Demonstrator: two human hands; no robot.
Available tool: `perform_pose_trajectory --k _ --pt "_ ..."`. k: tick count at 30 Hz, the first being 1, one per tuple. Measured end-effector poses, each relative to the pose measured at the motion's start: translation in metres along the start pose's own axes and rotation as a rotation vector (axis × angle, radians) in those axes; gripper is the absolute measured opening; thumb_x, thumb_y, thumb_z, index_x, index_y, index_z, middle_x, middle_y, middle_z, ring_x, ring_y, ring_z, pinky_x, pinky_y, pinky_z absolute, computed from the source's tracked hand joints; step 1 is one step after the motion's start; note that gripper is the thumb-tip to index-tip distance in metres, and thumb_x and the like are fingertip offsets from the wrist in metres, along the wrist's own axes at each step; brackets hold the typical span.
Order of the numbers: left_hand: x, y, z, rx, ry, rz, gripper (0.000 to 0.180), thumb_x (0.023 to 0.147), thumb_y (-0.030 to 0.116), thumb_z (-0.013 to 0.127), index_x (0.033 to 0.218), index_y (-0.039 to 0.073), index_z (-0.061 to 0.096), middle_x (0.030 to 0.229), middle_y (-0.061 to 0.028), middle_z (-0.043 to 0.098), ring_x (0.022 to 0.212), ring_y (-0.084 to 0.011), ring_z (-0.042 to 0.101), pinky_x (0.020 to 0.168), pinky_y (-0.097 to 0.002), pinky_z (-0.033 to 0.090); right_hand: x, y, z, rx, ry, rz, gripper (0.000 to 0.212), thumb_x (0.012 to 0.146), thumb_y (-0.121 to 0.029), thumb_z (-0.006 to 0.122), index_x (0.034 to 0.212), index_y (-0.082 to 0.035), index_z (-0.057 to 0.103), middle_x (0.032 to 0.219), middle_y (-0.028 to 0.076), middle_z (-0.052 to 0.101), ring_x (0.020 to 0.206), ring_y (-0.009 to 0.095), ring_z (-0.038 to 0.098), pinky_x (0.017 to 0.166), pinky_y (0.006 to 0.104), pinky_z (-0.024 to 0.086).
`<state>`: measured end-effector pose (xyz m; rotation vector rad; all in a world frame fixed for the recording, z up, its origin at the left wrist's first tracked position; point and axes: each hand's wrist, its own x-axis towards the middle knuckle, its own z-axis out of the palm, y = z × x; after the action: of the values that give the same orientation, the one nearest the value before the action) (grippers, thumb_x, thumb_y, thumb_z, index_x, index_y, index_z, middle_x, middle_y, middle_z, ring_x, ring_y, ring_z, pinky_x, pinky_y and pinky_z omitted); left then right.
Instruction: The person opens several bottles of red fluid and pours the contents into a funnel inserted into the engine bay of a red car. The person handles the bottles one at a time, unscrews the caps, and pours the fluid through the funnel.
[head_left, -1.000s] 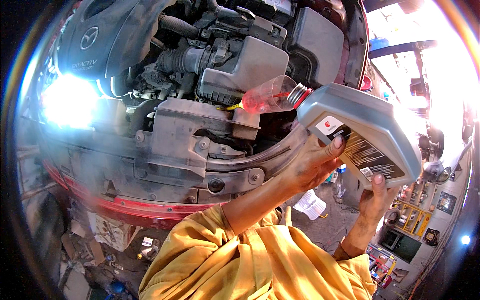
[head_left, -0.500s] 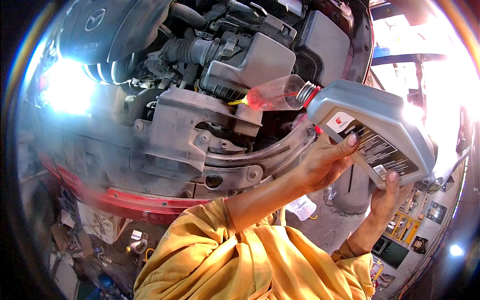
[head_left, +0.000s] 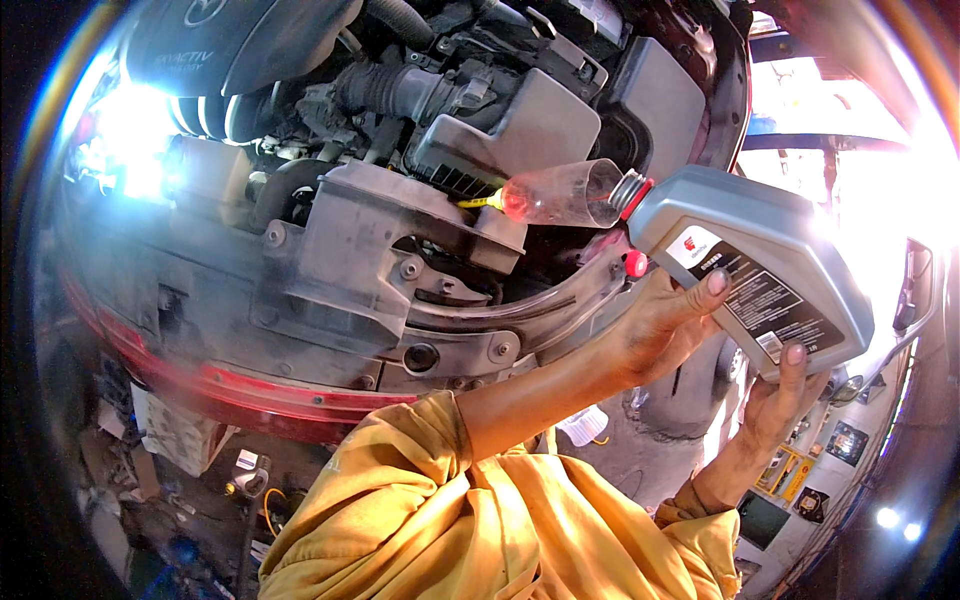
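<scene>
Left hand (head_left: 662, 328), right hand (head_left: 782, 402): fingers (head_left: 705, 292) clamped on the grey bottle (head_left: 755, 255), jutting past the engine bay's edge (head_left: 548, 322), neck (head_left: 630, 193) at the clear funnel (head_left: 562, 195)!

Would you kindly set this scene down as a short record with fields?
left hand: holds the gray bottle nearer its neck, thumb on the labeled side
right hand: at the bottle's base, thumb against it
bottle: tilted, neck at the wide end of the clear funnel
liquid: red, in the funnel's narrow end
nearby: dark engine cover at upper left
</scene>
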<state>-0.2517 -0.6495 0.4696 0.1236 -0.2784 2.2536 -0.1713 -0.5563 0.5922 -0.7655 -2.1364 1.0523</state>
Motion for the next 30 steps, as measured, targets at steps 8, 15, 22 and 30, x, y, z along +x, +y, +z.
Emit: perform_pose_trajectory --k 8,15,22,30 --pt "0.005 -0.007 0.002 -0.103 -0.093 0.134 0.040 0.099 0.026 0.061 0.134 0.013 0.048 0.129 -0.0073 0.060 0.121 -0.0221 0.057 0.104 -0.0437 0.045 0.000 0.000 -0.003 -0.032 -0.036 -0.059 0.089 0.080 -0.038 0.078 0.143 0.009 0.035 0.128 0.021 0.052 0.117 0.028 0.056 0.097 0.0387 0.050" --pt "0.005 -0.007 -0.001 -0.104 -0.091 0.106 0.042 0.099 0.025 0.061 0.136 0.013 0.047 0.131 -0.0077 0.059 0.123 -0.0217 0.056 0.106 -0.0430 0.044 -0.004 0.001 -0.003 -0.017 0.009 -0.027 0.091 0.080 -0.034 0.078 0.146 0.007 0.030 0.132 0.022 0.049 0.119 0.030 0.056 0.097 0.0400 0.054" --pt "0.006 -0.005 -0.001 -0.020 -0.005 0.054 0.062 0.090 0.033 0.074 0.138 0.007 0.044 0.129 -0.0079 0.059 0.121 -0.0198 0.056 0.103 -0.0426 0.046 -0.007 0.007 -0.001 0.046 0.013 0.026 0.089 0.082 -0.038 0.076 0.146 0.006 0.032 0.133 0.021 0.050 0.120 0.030 0.056 0.097 0.0390 0.052" --pt "-0.002 0.011 0.004 0.422 0.232 -0.017 0.060 0.083 0.030 0.083 0.128 0.003 0.054 0.114 -0.0086 0.067 0.108 -0.0183 0.063 0.097 -0.0380 0.050 -0.026 0.061 -0.005 0.372 0.054 0.211 0.055 0.093 -0.025 0.069 0.138 -0.004 0.043 0.116 0.011 0.057 0.104 0.025 0.058 0.085 0.0400 0.053"
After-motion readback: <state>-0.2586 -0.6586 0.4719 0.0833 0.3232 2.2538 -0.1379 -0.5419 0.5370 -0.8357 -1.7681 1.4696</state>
